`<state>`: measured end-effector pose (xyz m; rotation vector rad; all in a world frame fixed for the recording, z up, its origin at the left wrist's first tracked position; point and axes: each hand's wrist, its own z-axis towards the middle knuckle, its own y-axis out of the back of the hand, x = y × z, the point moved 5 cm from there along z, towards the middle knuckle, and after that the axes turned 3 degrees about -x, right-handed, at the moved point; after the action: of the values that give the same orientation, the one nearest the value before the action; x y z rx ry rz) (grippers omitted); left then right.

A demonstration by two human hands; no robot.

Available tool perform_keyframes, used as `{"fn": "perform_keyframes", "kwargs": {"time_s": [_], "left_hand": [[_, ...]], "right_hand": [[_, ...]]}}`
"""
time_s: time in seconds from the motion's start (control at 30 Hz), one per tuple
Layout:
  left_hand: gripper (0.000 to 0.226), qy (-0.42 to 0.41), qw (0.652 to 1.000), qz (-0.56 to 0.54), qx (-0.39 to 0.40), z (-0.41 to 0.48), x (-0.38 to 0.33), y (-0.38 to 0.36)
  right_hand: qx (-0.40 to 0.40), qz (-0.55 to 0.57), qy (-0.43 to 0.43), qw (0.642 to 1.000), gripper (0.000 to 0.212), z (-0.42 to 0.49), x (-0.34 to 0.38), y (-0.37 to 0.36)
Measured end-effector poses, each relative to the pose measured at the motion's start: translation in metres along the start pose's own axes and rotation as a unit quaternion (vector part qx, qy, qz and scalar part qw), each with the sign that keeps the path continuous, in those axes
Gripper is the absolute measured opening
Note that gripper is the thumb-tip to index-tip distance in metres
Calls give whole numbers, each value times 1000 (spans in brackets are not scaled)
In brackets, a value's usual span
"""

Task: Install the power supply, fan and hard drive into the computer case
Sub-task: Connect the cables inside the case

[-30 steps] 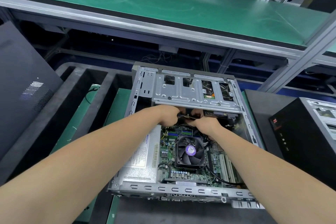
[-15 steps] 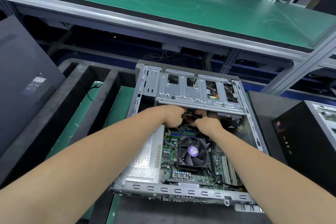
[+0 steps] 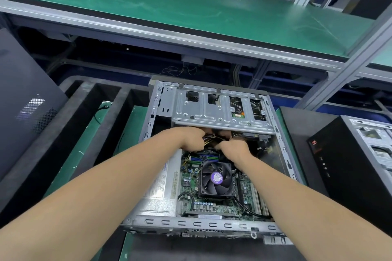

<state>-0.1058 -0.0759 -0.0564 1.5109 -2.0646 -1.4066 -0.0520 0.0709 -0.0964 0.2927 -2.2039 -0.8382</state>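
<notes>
1. The open computer case (image 3: 203, 223) lies on its side, its interior facing up.
2. The left hand (image 3: 192, 139) curls around a cable bundle (image 3: 212, 138) just below the drive cage (image 3: 212, 112).
3. The right hand (image 3: 232, 148) grips the same bundle, fingers curled.
4. The power supply (image 3: 157, 203) sits in the near-left corner, and the fan (image 3: 215, 178) is on the motherboard.
</notes>
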Motion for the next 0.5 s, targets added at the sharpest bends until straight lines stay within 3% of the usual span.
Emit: {"fn": "perform_keyframes", "kwargs": {"time_s": [0.2, 0.33, 0.43, 0.5], "left_hand": [[10, 3, 1000, -21, 1, 5, 3, -1], [23, 5, 1000, 0, 0, 7, 3, -2], [13, 6, 1000, 22, 9, 7, 1, -4], [19, 9, 999, 36, 18, 5, 0, -4]], "right_hand": [[15, 96, -36, 995, 18, 6, -5, -1], [24, 98, -39, 994, 16, 9, -3, -4], [28, 68, -31, 997, 18, 12, -5, -5], [30, 40, -8, 999, 16, 11, -1, -5]]}}
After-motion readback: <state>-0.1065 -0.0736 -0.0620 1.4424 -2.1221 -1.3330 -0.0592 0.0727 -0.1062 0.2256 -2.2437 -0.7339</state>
